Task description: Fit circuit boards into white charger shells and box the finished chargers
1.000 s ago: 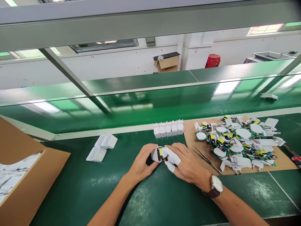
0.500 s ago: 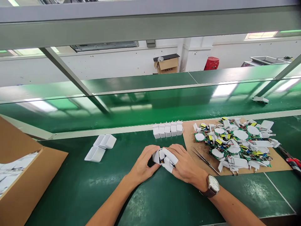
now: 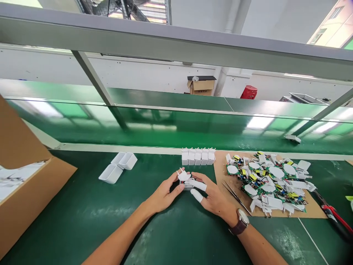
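A white plug adapter [image 3: 184, 176] with two pins is held low over the green bench, its pins pointing up and to the left. My left hand [image 3: 165, 193] grips it between thumb and fingers from the left. From the right, my right hand [image 3: 216, 198] has its index finger across the adapter and its thumb at the near side; white covers sleeve both of these digits. Beyond the hands stands a row of several white plug adapters [image 3: 198, 157], pins up. Three white plastic cases [image 3: 110, 174] lie to the left, open side up.
At right, a cardboard sheet [image 3: 220, 169] bears a heap of circuit boards [image 3: 268, 184] with white plug parts, and tweezers [image 3: 236, 197]. Red-handled pliers [image 3: 332, 211] lie beyond its right edge. A cardboard box [image 3: 35, 198] of white parts stands left. A metal frame [image 3: 176, 40] spans above.
The adapter has been turned so its pins show on top. My right hand has loosened, with index finger and thumb further apart. The camera view has tilted upward.
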A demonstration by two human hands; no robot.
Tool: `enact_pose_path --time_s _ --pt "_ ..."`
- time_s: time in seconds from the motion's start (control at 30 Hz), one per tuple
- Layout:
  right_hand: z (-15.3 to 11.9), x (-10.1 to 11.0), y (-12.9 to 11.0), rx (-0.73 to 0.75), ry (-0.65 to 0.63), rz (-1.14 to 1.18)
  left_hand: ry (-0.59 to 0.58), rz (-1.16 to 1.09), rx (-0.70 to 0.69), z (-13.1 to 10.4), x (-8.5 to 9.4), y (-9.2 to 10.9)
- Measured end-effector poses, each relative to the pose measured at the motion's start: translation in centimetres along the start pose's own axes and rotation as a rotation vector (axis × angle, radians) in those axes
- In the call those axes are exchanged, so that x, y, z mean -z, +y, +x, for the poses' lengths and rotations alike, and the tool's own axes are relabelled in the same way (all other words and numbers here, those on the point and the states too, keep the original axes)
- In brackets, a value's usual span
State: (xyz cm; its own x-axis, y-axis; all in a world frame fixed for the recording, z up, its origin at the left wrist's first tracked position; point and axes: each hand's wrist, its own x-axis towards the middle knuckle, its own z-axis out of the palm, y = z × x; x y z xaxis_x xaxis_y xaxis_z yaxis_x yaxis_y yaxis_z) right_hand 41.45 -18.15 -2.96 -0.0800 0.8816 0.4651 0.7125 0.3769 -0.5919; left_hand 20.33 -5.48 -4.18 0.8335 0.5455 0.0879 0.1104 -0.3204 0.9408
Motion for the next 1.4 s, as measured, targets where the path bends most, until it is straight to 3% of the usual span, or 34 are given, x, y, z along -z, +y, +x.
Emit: enact_pose_path --time_s 0.1,0.3,0.47,0.63,0.77,0.87,1.03,1.17,1.4 --pt "0.2 -0.7 0.1 0.037 -0.031 -0.051 -0.014 -0.041 -0.049 0.1 -0.2 0.4" --pt "0.7 -1.2 0.2 0.073 -0.030 -0.054 0.034 0.115 -0.187 0.0 -0.8 -0.2" --pt "0.7 -0.7 -0.1 0.089 0.092 -0.065 0.051 0.198 -0.181 -0.4 -0.9 -0.5" --pt "0.6 -0.6 0.1 0.054 -0.018 -0.079 0.051 0.197 -0.191 -0.4 -1.7 0.0" --pt "0.3 -0.9 0.3 0.062 0.014 -0.083 0.079 0.230 -0.202 -0.3 -2.1 -0.1" --pt "0.2 -1.1 0.2 0.073 0.036 -0.094 0.153 0.271 -0.295 -0.3 -1.7 -0.2" --pt "0.0 -1.3 0.0 0.043 -0.030 -0.100 0.264 0.400 -0.542 0.1 -1.2 0.6" --pt "-0.1 -1.4 -0.3 0.013 -0.066 -0.178 0.393 0.385 -0.515 0.5 -1.3 1.2" --pt "0.4 -1.0 -1.2 0.024 -0.112 -0.232 0.405 0.348 -0.429 0.4 -1.4 1.2"
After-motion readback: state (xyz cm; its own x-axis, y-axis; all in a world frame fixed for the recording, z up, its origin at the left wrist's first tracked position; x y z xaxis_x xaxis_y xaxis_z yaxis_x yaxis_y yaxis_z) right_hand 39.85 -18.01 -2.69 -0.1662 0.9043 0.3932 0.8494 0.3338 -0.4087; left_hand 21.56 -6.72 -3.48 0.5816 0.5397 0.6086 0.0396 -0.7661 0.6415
